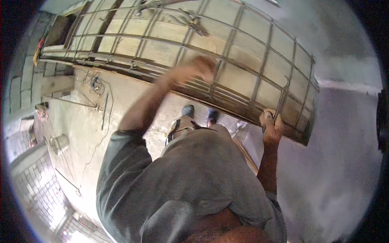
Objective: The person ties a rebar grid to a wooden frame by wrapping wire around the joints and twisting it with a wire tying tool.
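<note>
My left hand point(198, 69) is over the near edge of a steel rebar grid point(233, 34). Motion smears its fingers, so I cannot make out whether it holds anything. At the grid's near right corner, my right hand point(273, 128) is closed around a thin metal rod with a hooked end point(283, 94), which points up and away from me. Beneath the grid are pale wooden boards point(243, 54). A pair of pliers point(191, 23) lies on the far side of the grid, beyond my left hand.
A grey wall point(336, 162) stands close on the right. On the floor to the left are a loose cable point(108, 107) and a bucket point(59, 144). Block walls point(38, 182) rise further left. My feet point(187, 110) are just below the boards' near edge.
</note>
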The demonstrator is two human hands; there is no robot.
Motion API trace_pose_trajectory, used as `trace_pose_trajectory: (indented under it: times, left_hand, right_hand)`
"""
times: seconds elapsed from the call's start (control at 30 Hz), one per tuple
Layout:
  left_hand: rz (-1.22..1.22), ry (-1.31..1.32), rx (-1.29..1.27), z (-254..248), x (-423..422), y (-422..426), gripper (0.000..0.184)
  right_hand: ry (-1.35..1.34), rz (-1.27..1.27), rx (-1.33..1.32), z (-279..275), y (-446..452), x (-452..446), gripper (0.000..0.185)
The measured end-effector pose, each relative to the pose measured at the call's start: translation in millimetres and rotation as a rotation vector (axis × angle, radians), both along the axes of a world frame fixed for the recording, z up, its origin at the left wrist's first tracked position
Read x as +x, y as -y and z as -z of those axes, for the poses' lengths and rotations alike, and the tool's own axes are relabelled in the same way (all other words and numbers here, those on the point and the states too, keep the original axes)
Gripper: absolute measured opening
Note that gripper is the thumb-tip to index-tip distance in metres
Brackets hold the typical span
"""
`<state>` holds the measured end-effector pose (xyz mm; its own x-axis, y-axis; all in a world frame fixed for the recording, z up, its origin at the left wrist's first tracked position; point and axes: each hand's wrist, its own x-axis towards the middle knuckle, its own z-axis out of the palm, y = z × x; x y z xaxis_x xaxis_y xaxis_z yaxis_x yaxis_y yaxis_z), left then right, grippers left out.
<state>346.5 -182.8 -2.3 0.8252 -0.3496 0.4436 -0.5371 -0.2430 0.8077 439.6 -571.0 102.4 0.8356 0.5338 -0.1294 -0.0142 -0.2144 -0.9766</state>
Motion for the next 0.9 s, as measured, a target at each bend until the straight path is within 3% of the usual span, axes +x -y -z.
trace_pose_trajectory:
  times: [0.03,0.07,0.1,0.13,0.17,0.2,0.23,0.3,0.33,0.4,0.5,0.53,0.67,0.7,0.77,0.83,0.9]
  left_hand:
    - [0.122,0.058,-0.085,-37,5,50,0.022]
    - [0.094,-0.445,-0.443,-52,-11,97,0.027]
    - [0.118,-0.649,-0.625,-65,-17,122,0.026]
    - [0.144,-0.852,-0.816,-75,-21,136,0.026]
    - [0.127,-0.846,-0.821,-79,-24,141,0.026]
    - [0.157,-0.839,-1.115,-81,-28,144,0.025]
    - [0.184,-0.811,-1.411,-85,-33,145,0.025]
    - [0.067,-0.805,-1.511,-91,-49,144,0.024]
    - [0.012,-0.835,-1.567,-90,-57,143,0.019]
    - [-0.040,-0.808,-1.705,-85,-72,136,0.005]
    - [-0.209,-0.686,-1.758,-85,-84,131,0.011]
    - [-0.365,-0.692,-1.706,-103,-85,129,0.015]
    - [-0.545,-0.683,-1.525,-101,-80,126,0.027]
    - [-0.546,-0.680,-1.523,-100,-81,122,0.027]
    - [-0.399,-0.651,-1.400,-97,-83,115,0.029]
    - [-0.403,-0.654,-1.303,-99,-85,107,0.026]
    - [-0.387,-0.653,-1.202,-90,-80,98,0.023]
  right_hand:
    - [-0.003,-0.026,0.014,-13,-25,2,0.030]
    - [0.236,-0.171,-0.055,-27,-51,3,0.031]
    - [0.481,-0.309,-0.121,-35,-69,3,0.032]
    - [0.483,-0.326,-0.110,-37,-78,2,0.032]
    - [0.364,-0.487,-0.137,-39,-85,0,0.036]
    - [0.242,-0.651,-0.166,-40,-91,-2,0.040]
    - [0.242,-0.679,-0.159,-36,-95,-3,0.040]
    - [0.184,-0.689,-0.158,-24,-100,-7,0.046]
    - [0.432,-0.708,-0.015,-23,-111,-11,0.049]
    - [0.485,-0.717,0.038,-15,-118,-17,0.048]
    - [0.467,-0.654,0.158,-2,-125,-33,0.042]
    - [0.415,-0.582,0.086,8,-125,-39,0.039]
    - [0.163,-0.348,-0.016,-3,-147,-60,0.035]
    - [0.045,-0.253,-0.073,-1,-152,-59,0.036]
    - [0.114,-0.234,-0.156,-5,-159,-48,0.037]
    - [-0.401,-0.346,-0.081,-11,-158,-36,0.037]
    - [-0.455,-0.457,-0.050,-19,-152,-30,0.039]
